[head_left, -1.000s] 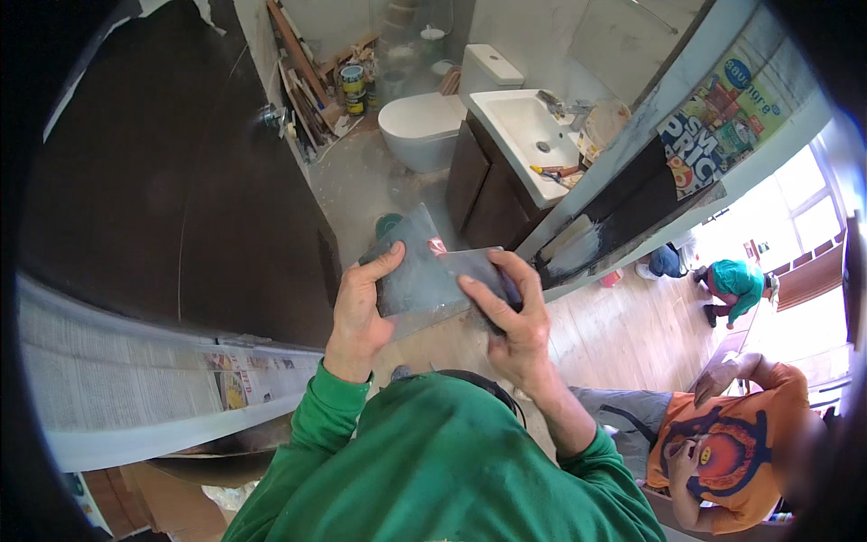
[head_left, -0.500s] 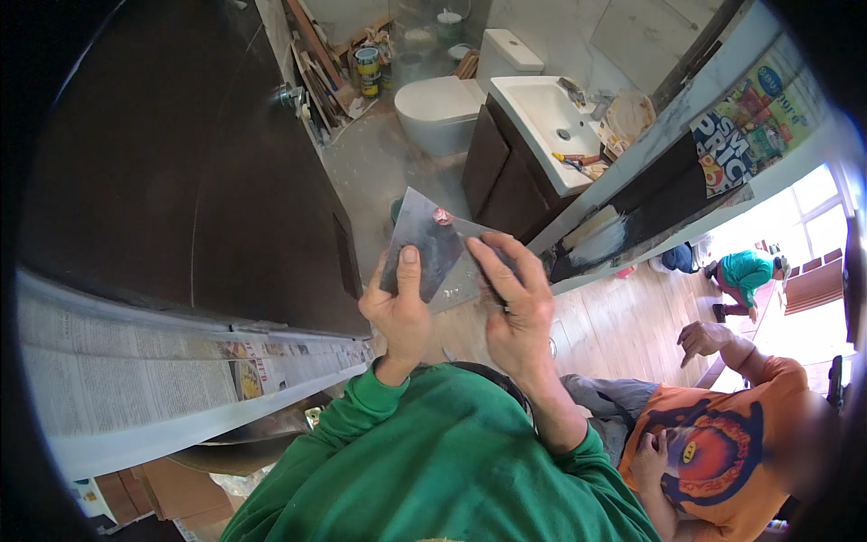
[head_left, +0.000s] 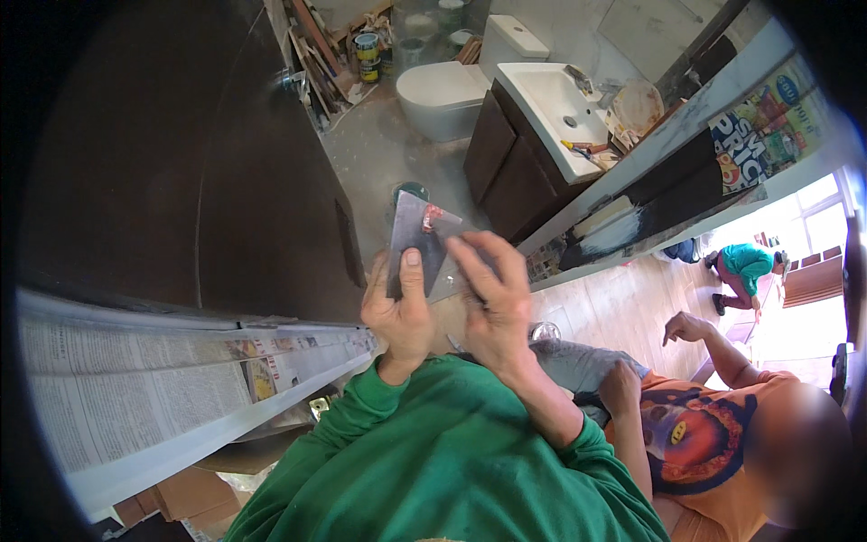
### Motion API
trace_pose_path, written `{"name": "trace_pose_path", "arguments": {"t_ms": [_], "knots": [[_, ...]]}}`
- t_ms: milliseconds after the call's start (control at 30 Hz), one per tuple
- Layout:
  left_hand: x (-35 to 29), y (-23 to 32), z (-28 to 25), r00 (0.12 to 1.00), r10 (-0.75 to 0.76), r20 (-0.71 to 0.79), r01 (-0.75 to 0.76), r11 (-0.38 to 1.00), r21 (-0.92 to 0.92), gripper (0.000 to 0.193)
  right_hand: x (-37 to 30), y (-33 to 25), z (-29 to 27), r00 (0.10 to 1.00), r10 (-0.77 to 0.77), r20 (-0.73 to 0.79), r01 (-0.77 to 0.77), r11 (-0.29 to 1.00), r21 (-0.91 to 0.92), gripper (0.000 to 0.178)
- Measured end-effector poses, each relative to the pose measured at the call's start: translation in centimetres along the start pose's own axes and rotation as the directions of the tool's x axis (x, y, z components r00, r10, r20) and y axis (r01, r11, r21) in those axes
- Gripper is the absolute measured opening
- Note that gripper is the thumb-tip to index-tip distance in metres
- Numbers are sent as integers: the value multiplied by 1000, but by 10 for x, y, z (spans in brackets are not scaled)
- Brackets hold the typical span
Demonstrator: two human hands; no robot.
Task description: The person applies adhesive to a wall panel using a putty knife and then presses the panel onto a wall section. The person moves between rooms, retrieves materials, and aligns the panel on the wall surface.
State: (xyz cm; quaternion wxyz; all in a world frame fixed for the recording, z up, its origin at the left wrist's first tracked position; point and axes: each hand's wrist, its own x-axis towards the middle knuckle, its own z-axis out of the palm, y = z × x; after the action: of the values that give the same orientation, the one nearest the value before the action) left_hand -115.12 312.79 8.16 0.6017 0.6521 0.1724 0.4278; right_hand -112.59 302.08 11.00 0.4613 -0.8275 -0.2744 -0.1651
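Note:
My left hand [head_left: 397,312] grips a flat grey metal plate [head_left: 406,226], its thumb lying across the face. A smear of reddish paste [head_left: 431,217] sits near the plate's top right. My right hand [head_left: 498,298] is closed on a second thin flat scraper [head_left: 449,228], tilted against the first plate beside the paste. Most of this scraper is hidden by my fingers or seen edge-on. Both hands are in front of my green-sleeved body, above the doorway floor.
A dark door [head_left: 181,181] stands at left. Beyond are a toilet [head_left: 442,95], a sink cabinet [head_left: 515,154] with tools on it, paint cans [head_left: 368,59] and a dark green container [head_left: 411,191]. A person in orange [head_left: 704,434] is close at right; another person [head_left: 748,264] bends farther off.
The right-hand scraper has moved left over the plate, and the reddish paste is now spread into a longer smear. The person in orange has shifted both hands.

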Motion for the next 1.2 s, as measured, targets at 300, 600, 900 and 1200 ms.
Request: {"name": "trace_pose_path", "arguments": {"t_ms": [300,600,900,1200], "knots": [[8,-7,-12,1000,-2,-16,3,998,66,18,-4,-4,21,997,-13,71,10,999,36,60],[17,-5,-36,991,-45,-123,42,999,-25,17,5,-18,26,992,-113,49,112,993,31,56],[46,46,-100,588,-685,430,776,329,-539,22,-4,-55,8,978,-127,168,39,892,450,37],[43,74,-128,810,-577,104,542,669,-508,22,-23,-45,12,936,-213,281,124,945,302,47]]}}
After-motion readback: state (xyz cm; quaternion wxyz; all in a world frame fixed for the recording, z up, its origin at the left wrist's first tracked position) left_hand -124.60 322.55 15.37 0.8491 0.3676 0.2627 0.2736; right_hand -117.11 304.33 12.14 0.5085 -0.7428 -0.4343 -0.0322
